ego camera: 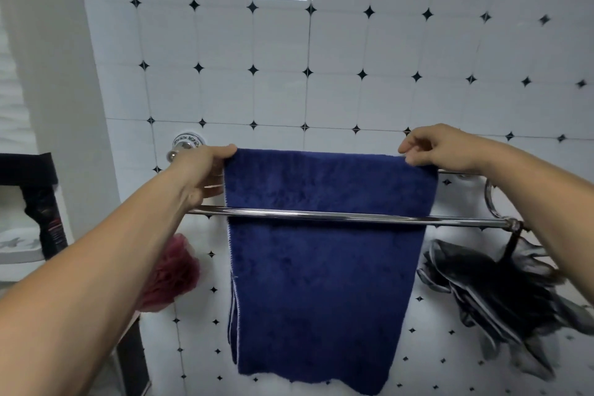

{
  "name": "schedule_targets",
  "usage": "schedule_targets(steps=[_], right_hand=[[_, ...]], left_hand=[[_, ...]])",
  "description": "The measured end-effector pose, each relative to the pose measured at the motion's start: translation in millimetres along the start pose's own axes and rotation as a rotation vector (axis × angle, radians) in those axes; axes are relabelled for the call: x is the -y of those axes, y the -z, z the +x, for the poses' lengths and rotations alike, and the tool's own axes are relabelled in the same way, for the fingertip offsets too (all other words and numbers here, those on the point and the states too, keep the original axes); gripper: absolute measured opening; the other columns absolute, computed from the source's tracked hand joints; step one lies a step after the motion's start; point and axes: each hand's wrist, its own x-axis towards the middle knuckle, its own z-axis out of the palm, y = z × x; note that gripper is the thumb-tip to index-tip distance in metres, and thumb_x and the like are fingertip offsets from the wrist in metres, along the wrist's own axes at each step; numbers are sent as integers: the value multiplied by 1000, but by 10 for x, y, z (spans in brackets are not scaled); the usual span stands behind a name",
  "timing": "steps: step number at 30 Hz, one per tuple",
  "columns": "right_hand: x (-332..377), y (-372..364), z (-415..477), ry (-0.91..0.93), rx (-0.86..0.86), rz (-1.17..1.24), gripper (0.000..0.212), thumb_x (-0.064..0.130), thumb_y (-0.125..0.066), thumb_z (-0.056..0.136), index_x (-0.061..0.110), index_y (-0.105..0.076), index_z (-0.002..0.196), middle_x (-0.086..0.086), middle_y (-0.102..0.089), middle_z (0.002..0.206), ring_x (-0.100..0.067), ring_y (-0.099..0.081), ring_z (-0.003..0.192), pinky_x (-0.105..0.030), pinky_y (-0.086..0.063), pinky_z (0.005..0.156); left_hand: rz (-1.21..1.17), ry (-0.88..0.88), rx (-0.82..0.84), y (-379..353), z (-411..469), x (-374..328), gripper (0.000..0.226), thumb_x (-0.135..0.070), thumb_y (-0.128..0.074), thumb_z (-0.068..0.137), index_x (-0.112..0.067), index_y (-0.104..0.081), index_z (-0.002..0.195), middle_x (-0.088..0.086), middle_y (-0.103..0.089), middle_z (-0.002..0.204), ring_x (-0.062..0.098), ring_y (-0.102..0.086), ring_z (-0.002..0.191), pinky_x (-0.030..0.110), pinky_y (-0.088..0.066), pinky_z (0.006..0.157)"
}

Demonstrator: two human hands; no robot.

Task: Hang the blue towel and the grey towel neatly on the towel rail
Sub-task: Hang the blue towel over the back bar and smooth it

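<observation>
Your left hand (205, 170) and right hand (434, 151) pinch the top corners of the blue towel (328, 267), draped over the rear towel rail (459, 173). Grey towel unseen; likely half remains.

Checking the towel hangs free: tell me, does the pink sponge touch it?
Apart. The head view shows white tiled wall between the pink sponge and the blue towel's left edge.

Chrome towel rail (353, 217) with two bars, fixed to the white tiled wall (289, 93). Blue towel (324, 267) draped over the rear bar, hanging behind the front bar. Black mesh sponge (501, 292) hanging from the front bar's right end.
</observation>
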Motion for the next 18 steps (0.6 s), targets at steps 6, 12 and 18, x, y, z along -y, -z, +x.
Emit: schedule_targets(steps=[6, 12, 18], right_hand=[[63, -19, 62, 33, 13, -182, 24, 6, -56, 88, 23, -60, 104, 6, -63, 94, -16, -56, 91, -27, -39, 80], [-20, 159, 6, -21, -11, -141, 22, 7, -54, 91, 27, -56, 101, 7, -63, 91, -14, -57, 88, -28, -42, 76], [-95, 28, -82, -66, -88, -83, 12, 18, -62, 90, 23, -60, 101, 7, -62, 91, -11, -55, 81, -25, -40, 66]], left_hand=[[-27, 27, 87, -37, 2, 14, 20, -12, -67, 89, -4, -67, 107, 5, -71, 89, 15, -68, 74, 25, -55, 71], [-83, -32, 2, 13, -4, -68, 24, -14, -79, 78, -4, -67, 96, 5, -73, 80, 14, -70, 64, 21, -59, 57], [157, -137, -161, -32, 14, -65, 71, -34, -94, 51, 7, -66, 102, 19, -73, 97, 27, -74, 72, 39, -62, 76]])
